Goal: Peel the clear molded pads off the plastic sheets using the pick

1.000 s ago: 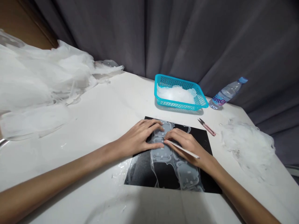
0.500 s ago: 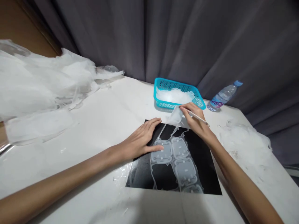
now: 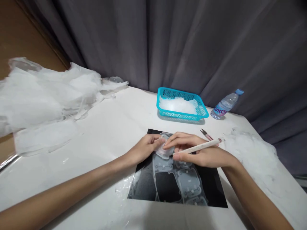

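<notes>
My left hand [image 3: 145,147] pinches the left edge of a loose, clear, rounded plastic piece [image 3: 164,154], raised over a black mat [image 3: 166,187]. My right hand [image 3: 203,152] has a slim white pen-like tool [image 3: 203,146] lying between thumb and palm; its working tip is hidden. The right fingertips also touch the plastic piece from the right. Under both hands lies a clear sheet of joined rounded pieces [image 3: 190,182], with an open gap at its left side. Behind the right hand, dark pointed blades of small scissors [image 3: 205,134] show.
A turquoise basket [image 3: 182,115] with clear pieces stands at the back, beside a water bottle [image 3: 225,106]. Crumpled clear sheets [image 3: 48,99] pile up at the left. Plastic scraps [image 3: 251,153] lie at the right. A grey curtain [image 3: 120,44] hangs behind the table.
My right hand has come back toward me from near the basket. My left hand has lifted from lying flat on the sheet and now pinches the loose piece. Scissors now show.
</notes>
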Demonstrator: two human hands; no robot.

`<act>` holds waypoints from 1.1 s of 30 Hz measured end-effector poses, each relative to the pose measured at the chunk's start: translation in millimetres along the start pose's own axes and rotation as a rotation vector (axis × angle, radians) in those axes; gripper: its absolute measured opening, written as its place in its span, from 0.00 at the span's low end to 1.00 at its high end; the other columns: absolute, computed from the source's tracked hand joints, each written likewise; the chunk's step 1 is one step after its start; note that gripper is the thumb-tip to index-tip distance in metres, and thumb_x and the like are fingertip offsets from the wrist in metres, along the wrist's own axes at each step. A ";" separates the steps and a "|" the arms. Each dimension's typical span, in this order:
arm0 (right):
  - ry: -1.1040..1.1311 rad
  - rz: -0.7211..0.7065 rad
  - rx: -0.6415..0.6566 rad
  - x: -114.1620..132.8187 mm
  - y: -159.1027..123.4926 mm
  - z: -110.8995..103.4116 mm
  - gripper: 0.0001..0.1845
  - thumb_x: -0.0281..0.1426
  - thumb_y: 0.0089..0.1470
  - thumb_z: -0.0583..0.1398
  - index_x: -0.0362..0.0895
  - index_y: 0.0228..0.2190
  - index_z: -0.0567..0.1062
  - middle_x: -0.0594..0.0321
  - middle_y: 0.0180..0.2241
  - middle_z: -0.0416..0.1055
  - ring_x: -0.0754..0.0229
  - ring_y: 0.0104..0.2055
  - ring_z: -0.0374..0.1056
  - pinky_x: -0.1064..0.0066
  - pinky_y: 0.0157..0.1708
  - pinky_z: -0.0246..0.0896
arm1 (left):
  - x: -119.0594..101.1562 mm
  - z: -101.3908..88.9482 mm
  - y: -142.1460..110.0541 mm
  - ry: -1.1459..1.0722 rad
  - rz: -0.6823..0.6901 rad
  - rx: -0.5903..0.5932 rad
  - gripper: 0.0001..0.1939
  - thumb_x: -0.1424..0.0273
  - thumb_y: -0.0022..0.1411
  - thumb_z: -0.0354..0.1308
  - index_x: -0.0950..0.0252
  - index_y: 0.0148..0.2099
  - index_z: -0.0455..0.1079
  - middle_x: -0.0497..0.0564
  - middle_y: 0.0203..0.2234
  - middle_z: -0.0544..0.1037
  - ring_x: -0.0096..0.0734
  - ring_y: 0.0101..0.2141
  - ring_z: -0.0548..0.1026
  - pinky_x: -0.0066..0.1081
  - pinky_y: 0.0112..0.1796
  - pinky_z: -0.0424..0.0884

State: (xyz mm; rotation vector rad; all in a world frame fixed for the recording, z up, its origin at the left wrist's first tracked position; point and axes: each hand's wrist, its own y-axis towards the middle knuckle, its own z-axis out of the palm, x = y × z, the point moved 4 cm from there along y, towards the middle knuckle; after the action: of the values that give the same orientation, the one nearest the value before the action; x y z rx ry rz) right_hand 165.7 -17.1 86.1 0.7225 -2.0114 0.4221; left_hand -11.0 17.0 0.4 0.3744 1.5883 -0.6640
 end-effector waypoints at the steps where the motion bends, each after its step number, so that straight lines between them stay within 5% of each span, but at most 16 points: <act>1: -0.037 -0.006 -0.039 -3.9 0.2 -3.0 0.12 0.36 0.69 0.60 0.51 0.48 0.82 0.60 0.52 0.76 0.56 0.51 0.74 0.60 0.53 0.70 | 1.9 0.0 1.0 -0.015 0.027 0.015 0.23 0.51 0.70 0.59 0.68 0.41 0.76 0.55 0.35 0.82 0.36 0.34 0.77 0.34 0.38 0.71; 6: -0.337 -0.006 -0.429 -34.3 8.6 -8.9 0.24 0.38 0.75 0.48 0.45 0.40 0.81 0.53 0.51 0.74 0.49 0.58 0.66 0.50 0.60 0.61 | 3.9 1.4 -2.3 0.040 0.099 0.087 0.20 0.56 0.73 0.57 0.68 0.40 0.77 0.54 0.34 0.81 0.33 0.34 0.77 0.32 0.37 0.71; 10: -0.272 -0.031 -0.240 -45.1 22.7 18.4 0.16 0.37 0.72 0.54 0.45 0.38 0.79 0.58 0.38 0.77 0.54 0.45 0.68 0.61 0.48 0.63 | -0.6 2.7 -8.1 0.297 0.178 0.049 0.18 0.59 0.75 0.54 0.66 0.45 0.79 0.47 0.28 0.78 0.28 0.27 0.72 0.28 0.31 0.65; 16: 0.043 0.253 -0.354 -55.6 31.7 26.9 0.12 0.33 0.61 0.63 0.42 0.27 0.76 0.63 0.28 0.75 0.60 0.32 0.68 0.70 0.34 0.59 | 7.2 13.2 -21.0 0.834 0.464 -0.112 0.19 0.66 0.80 0.43 0.66 0.45 0.74 0.50 0.29 0.77 0.33 0.29 0.76 0.31 0.33 0.70; 21: -0.135 0.303 -0.427 -45.3 31.4 28.0 0.09 0.30 0.61 0.61 0.44 0.28 0.76 0.63 0.29 0.76 0.60 0.32 0.69 0.70 0.34 0.57 | 11.4 19.8 -29.6 1.102 0.726 -0.202 0.17 0.71 0.79 0.40 0.66 0.44 0.71 0.53 0.28 0.76 0.36 0.29 0.76 0.32 0.30 0.71; 29: 0.075 0.234 -0.220 -44.6 29.3 14.0 0.11 0.36 0.57 0.64 0.41 0.30 0.81 0.64 0.27 0.76 0.62 0.30 0.67 0.71 0.32 0.58 | -2.3 8.5 -21.1 0.646 0.376 -0.072 0.16 0.62 0.78 0.48 0.64 0.45 0.75 0.45 0.28 0.75 0.26 0.26 0.70 0.28 0.31 0.66; 33: 0.122 0.253 -0.213 -52.5 30.8 13.5 0.11 0.35 0.55 0.62 0.41 0.28 0.80 0.64 0.26 0.75 0.62 0.28 0.66 0.71 0.30 0.57 | 0.2 6.5 -17.3 0.630 0.364 -0.052 0.20 0.60 0.79 0.48 0.65 0.37 0.72 0.43 0.24 0.69 0.23 0.24 0.65 0.27 0.28 0.62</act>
State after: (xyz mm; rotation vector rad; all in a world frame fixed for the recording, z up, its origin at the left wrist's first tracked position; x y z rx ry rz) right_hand 158.0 16.0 33.9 0.3053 -2.0007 0.3810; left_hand -16.3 -0.5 3.4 0.8716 2.0504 -0.2245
